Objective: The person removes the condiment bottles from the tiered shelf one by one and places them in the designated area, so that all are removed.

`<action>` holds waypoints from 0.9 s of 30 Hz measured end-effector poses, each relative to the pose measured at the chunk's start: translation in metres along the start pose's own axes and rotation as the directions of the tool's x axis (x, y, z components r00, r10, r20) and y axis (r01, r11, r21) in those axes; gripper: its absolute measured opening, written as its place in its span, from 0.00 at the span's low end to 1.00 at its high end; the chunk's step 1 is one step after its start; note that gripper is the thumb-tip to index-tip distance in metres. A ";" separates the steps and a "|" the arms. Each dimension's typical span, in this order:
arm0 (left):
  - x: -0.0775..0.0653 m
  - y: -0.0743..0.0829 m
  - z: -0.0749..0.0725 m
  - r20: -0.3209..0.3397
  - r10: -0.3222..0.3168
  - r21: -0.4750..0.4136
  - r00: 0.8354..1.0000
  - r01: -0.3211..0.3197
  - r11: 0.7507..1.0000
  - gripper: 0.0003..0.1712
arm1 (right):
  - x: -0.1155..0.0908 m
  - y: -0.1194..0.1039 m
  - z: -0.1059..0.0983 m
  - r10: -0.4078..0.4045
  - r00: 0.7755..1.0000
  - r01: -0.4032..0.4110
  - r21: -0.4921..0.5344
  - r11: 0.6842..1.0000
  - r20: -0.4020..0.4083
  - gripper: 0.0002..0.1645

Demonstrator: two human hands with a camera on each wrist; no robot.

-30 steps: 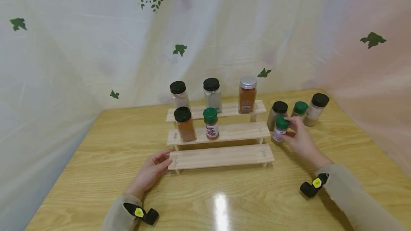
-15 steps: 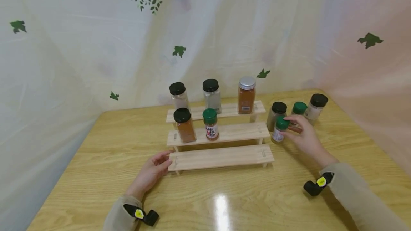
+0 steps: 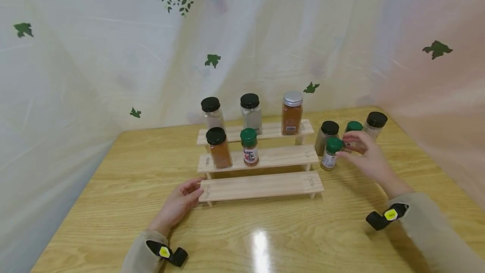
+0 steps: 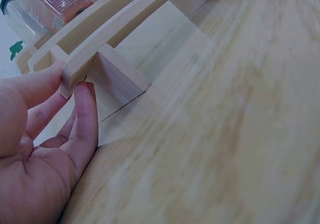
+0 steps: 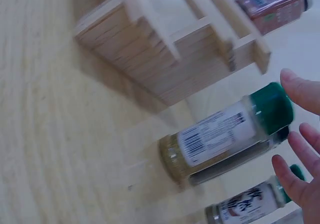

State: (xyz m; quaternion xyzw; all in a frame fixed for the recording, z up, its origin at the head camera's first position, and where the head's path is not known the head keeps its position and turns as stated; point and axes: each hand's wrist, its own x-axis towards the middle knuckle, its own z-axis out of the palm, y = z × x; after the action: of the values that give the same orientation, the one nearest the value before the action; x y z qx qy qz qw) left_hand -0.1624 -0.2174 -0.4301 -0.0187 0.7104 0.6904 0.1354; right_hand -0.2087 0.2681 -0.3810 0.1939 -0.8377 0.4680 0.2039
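Note:
A three-step wooden spice rack (image 3: 261, 186) stands on the table. At the left end of its lowest step, my left hand (image 3: 179, 201) pinches the board between thumb and fingers; the left wrist view shows the thumb on top and a fingertip below. To the right of the rack, a small green-capped spice jar (image 3: 329, 160) stands upright. My right hand (image 3: 369, 159) is beside its cap, thumb and fingers spread with nothing between them. In the right wrist view the jar's barcode label (image 5: 212, 139) faces the camera.
On the top step stand two black-capped jars (image 3: 251, 115) and a silver-capped one (image 3: 291, 115). The middle step bears a black-capped orange jar (image 3: 219, 151) and a green-capped jar (image 3: 250, 148). Near my right hand are two more black-capped jars (image 3: 326, 136) and another green-capped jar (image 3: 354, 126).
My right hand has let go of the small green-capped jar and drawn back to the right, its fingers coming off the cap. The jar and my left hand have stayed in place.

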 end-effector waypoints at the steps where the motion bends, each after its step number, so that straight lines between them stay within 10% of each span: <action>1: 0.000 0.001 0.000 0.002 0.001 0.000 1.000 -0.001 1.000 0.28 | 0.001 -0.003 -0.002 0.004 1.000 -0.004 0.006 1.000 -0.003 0.26; 27: -0.001 0.001 -0.002 0.026 0.011 -0.011 1.000 -0.011 1.000 0.23 | 0.003 -0.061 0.003 -0.089 0.986 0.073 0.123 0.990 0.137 0.26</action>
State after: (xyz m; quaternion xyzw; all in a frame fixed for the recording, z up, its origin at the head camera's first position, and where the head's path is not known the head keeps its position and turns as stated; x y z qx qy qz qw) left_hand -0.1617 -0.2190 -0.4285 -0.0066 0.7051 0.6950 0.1407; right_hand -0.1799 0.2351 -0.3381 0.2724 -0.8125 0.4929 0.1506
